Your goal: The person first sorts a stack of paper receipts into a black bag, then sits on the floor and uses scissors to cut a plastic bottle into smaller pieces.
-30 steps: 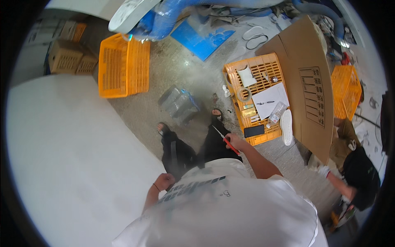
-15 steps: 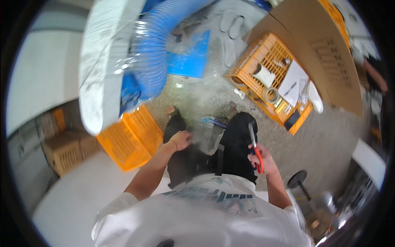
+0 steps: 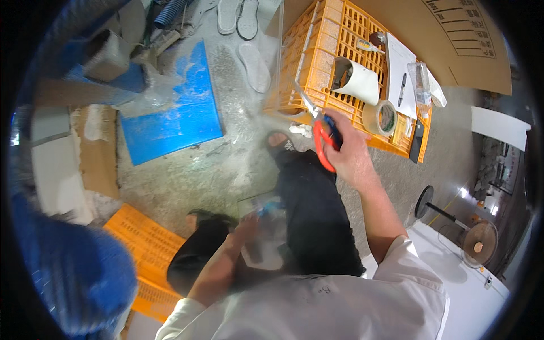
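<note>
My right hand point(image 3: 350, 152) grips red-handled scissors point(image 3: 317, 127), blades pointing up and left toward the orange crate point(image 3: 317, 51). My left hand point(image 3: 248, 226) reaches down between my knees and touches a clear plastic bag point(image 3: 266, 226) with something blue in it; blur hides how it is gripped. My legs in black trousers point(image 3: 317, 215) and sandalled feet stand on the grey floor.
On the orange crate lie a roll of tape point(image 3: 381, 117), a white paper roll point(image 3: 357, 79), papers with a pen point(image 3: 401, 85) and a phone point(image 3: 416, 141). Brown cardboard point(image 3: 453, 39) lies behind. A blue board point(image 3: 170, 113), loose sandals point(image 3: 243, 17), another orange crate point(image 3: 144, 249) and a fan point(image 3: 470, 238) surround me.
The view has swung down and left. My right hand with the scissors rose toward the orange crate. My left hand dropped lower onto the plastic bag between my legs.
</note>
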A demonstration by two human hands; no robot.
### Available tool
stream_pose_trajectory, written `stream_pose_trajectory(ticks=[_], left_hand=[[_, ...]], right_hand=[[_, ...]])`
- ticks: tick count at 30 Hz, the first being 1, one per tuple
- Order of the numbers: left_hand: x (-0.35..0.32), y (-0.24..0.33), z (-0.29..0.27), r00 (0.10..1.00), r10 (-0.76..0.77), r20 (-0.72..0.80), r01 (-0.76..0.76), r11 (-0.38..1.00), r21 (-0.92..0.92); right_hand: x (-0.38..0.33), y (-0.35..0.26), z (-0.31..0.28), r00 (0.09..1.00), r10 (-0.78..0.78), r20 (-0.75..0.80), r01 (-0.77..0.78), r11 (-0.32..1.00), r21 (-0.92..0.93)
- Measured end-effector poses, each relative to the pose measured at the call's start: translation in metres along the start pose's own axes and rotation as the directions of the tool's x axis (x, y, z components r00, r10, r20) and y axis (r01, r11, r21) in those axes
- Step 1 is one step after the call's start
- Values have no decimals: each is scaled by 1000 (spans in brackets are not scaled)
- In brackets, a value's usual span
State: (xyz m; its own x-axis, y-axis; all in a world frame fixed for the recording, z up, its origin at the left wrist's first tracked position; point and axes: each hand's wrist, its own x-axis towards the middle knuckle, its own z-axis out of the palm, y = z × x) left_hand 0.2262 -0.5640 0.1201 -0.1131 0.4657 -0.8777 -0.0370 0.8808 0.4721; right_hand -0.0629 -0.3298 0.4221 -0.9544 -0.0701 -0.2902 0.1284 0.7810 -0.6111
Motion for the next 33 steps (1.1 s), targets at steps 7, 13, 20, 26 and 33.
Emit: stream_pose_trajectory(ticks=[7, 13, 20, 26, 33], left_hand=[[68, -10, 57, 918, 368, 148, -340, 922, -184], [68, -11, 10, 972, 90, -219, -146, 955, -258], [-23, -114, -69, 336, -343, -877, -231, 873, -430], [-195, -129, -96, -196, -355, -914, -379, 887, -264], [-329, -86, -96, -871, -295, -392, -309, 951, -29]], right_hand=[[39, 74, 31, 936, -259, -237, 125, 877, -464], [67, 109, 23, 847, -495, -194, 365, 806, -465], [112, 111, 19, 835, -501, -229, 378, 823, -423], [98, 91, 17, 770, -565, -296, 349, 762, -546], [26, -61, 87, 636, -749, 185, 654, 651, 385]])
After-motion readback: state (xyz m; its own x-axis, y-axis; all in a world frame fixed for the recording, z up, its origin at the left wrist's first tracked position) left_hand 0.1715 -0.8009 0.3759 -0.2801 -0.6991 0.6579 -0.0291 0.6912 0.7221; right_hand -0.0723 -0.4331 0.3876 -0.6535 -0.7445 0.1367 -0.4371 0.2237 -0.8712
